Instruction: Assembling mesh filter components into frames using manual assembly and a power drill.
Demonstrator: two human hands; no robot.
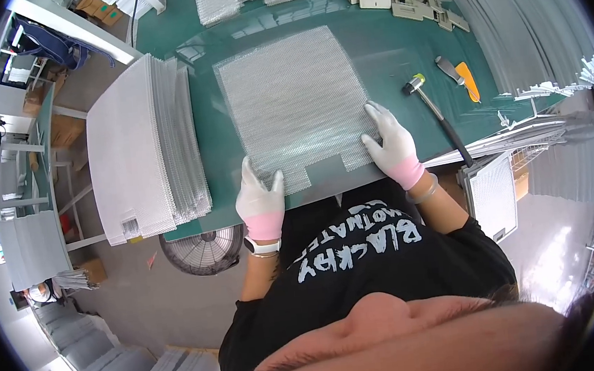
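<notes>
A silvery mesh sheet [293, 101] lies flat on the green-topped table, with a rectangular notch in its near edge. My left hand [261, 197], in a white glove with a pink cuff, touches its near left corner. The left fingers are stretched along the edge and the thumb is apart, over the mesh. At the near right side, my right hand [394, 145], gloved alike, rests against the sheet's edge. Its fingers are extended and its thumb is spread onto the mesh. Both hands are open; neither visibly lifts the sheet.
Left of the sheet stands a tall stack of mesh panels [131, 150]. On the right lie a hammer [439, 113], a scraper [450, 69] and an orange-handled tool [469, 83]. Beige plastic parts [412, 7] lie far right, beside more stacked sheets [520, 28]. A fan [204, 251] stands below.
</notes>
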